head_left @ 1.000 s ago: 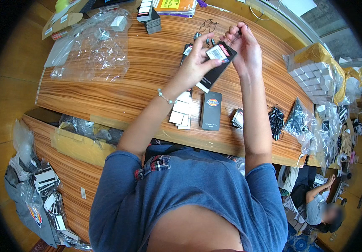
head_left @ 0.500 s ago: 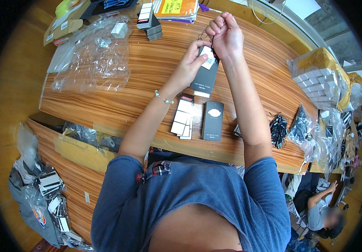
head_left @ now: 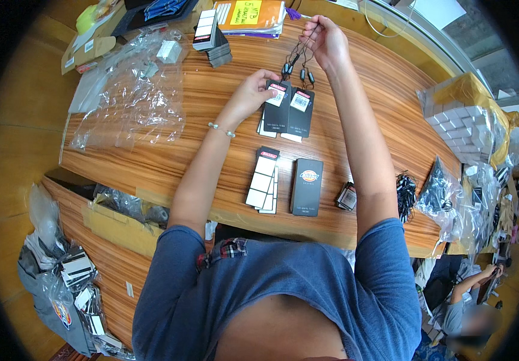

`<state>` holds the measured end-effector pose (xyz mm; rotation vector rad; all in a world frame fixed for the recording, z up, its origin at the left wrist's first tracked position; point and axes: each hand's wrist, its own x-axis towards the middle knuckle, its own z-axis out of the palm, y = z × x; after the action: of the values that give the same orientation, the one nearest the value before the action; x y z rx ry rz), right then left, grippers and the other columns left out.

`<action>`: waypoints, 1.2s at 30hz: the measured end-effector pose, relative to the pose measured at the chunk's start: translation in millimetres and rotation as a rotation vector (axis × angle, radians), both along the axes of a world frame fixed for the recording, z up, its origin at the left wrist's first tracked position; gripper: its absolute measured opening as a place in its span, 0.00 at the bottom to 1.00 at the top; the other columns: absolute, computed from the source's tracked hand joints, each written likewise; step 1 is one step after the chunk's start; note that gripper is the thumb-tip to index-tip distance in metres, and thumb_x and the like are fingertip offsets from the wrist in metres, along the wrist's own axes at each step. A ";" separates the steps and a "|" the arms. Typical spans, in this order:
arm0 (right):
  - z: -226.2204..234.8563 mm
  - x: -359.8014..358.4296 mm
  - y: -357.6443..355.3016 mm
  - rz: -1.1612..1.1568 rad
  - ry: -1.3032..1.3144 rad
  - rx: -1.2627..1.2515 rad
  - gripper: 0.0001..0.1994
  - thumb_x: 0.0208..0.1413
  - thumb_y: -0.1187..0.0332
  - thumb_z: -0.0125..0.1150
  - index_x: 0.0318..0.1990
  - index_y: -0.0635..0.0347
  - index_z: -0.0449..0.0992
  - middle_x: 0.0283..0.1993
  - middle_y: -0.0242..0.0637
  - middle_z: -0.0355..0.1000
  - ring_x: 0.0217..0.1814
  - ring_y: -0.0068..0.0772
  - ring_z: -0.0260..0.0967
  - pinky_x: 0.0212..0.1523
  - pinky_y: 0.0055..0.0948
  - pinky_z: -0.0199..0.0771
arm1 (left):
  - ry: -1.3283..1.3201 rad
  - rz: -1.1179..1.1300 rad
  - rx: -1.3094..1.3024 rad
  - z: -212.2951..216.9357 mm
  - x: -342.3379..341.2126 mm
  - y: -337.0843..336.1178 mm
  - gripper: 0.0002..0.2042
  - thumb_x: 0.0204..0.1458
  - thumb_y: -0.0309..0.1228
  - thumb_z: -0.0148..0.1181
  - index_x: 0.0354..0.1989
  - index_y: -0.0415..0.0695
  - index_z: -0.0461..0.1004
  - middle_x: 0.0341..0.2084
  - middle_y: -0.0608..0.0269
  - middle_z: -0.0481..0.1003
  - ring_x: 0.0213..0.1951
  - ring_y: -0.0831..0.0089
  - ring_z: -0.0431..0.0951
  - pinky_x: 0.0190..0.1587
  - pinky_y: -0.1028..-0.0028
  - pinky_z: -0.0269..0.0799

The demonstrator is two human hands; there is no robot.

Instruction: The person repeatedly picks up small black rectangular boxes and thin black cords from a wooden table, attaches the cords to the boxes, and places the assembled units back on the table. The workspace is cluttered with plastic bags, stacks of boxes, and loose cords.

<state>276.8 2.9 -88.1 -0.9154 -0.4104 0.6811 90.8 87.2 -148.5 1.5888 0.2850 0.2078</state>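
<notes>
Hands [head_left: 251, 95] on and beyond black tags [head_left: 299, 121]

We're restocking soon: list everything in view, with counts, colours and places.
Stickered tags: two, black with white stickers, centre.
Thin cords: several, black, above those tags.
Panelled tags: several, white and black, near edge.
Logo tags: count unclear, black, beside those.
Small tags: one pile, dark, near edge.
Cord bundle: one, black, right.
Filled bags: several, clear, right.
Wrapped cartons: one bundle, white, right.
Plastic bag: one, clear, left.
Tag stack: one, black and white, top.
Folders: one stack, orange and purple, top.
Cardboard: one piece, brown, upper left.
Bagged tags: several, white, lower left.
Table: one, brown, beneath.
Co-worker: one, grey top, lower right.
Left hand: one, on left stickered tag.
Right hand: one, gripping cords.
</notes>
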 end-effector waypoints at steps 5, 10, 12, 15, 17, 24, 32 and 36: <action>-11.7 19.6 11.3 -0.004 -0.009 -0.136 0.10 0.58 0.67 0.40 0.34 0.60 0.69 0.24 0.30 0.67 0.27 0.23 0.64 0.33 0.27 0.69 | 0.114 0.019 0.450 -2.4 3.5 2.1 0.15 0.44 0.22 0.60 0.42 0.41 0.70 0.32 0.67 0.68 0.29 0.80 0.65 0.37 0.82 0.65; -33.9 34.2 20.8 -0.033 -0.035 -0.370 0.10 0.57 0.65 0.46 0.37 0.59 0.72 0.26 0.26 0.65 0.29 0.20 0.61 0.33 0.26 0.65 | 0.021 0.079 0.525 -4.2 -0.8 -0.1 0.16 0.45 0.27 0.61 0.45 0.43 0.70 0.34 0.66 0.64 0.32 0.79 0.63 0.37 0.80 0.64; -39.7 44.1 20.5 0.016 -0.086 -0.512 0.09 0.56 0.65 0.47 0.37 0.58 0.72 0.25 0.24 0.62 0.28 0.19 0.58 0.31 0.24 0.62 | 0.007 0.120 0.416 -7.3 0.4 2.8 0.16 0.47 0.29 0.60 0.46 0.43 0.70 0.34 0.66 0.63 0.32 0.80 0.64 0.37 0.81 0.64; -46.1 53.2 22.2 0.059 -0.112 -0.636 0.08 0.55 0.66 0.49 0.34 0.57 0.72 0.20 0.23 0.55 0.21 0.18 0.50 0.22 0.20 0.54 | -0.037 0.198 0.272 -16.4 1.9 6.2 0.14 0.50 0.30 0.56 0.46 0.42 0.69 0.33 0.66 0.64 0.29 0.82 0.64 0.34 0.82 0.63; -49.8 58.1 19.6 0.116 -0.121 -0.693 0.07 0.55 0.66 0.48 0.34 0.57 0.72 0.19 0.23 0.55 0.18 0.17 0.49 0.19 0.20 0.52 | -0.061 0.207 0.287 -16.0 1.1 5.4 0.13 0.52 0.30 0.55 0.46 0.40 0.68 0.33 0.67 0.65 0.27 0.84 0.63 0.32 0.84 0.62; -57.5 72.8 30.3 0.126 -0.210 -0.856 0.06 0.50 0.66 0.55 0.25 0.57 0.72 0.14 0.23 0.56 0.13 0.18 0.46 0.12 0.21 0.46 | -0.209 0.395 0.235 -33.4 5.4 5.7 0.11 0.51 0.31 0.55 0.41 0.41 0.70 0.27 0.66 0.70 0.19 0.84 0.63 0.23 0.82 0.62; -53.4 91.6 29.6 0.086 -0.335 -0.962 0.08 0.47 0.65 0.58 0.22 0.56 0.70 0.13 0.25 0.58 0.11 0.19 0.48 0.10 0.22 0.44 | -0.254 0.393 0.281 -29.9 7.1 6.3 0.14 0.50 0.31 0.56 0.44 0.40 0.68 0.27 0.66 0.69 0.20 0.83 0.65 0.25 0.82 0.63; -17.4 60.6 -8.1 0.047 -0.493 -0.797 0.10 0.51 0.61 0.56 0.36 0.57 0.73 0.14 0.25 0.60 0.12 0.16 0.50 0.12 0.20 0.46 | -0.298 0.416 0.207 -41.8 5.2 11.1 0.14 0.49 0.30 0.57 0.44 0.41 0.67 0.29 0.67 0.69 0.25 0.84 0.65 0.28 0.83 0.63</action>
<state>337.5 -5.2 -105.5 -1.8526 -0.6099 0.6629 95.9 98.3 -190.3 1.6617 0.3675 0.8107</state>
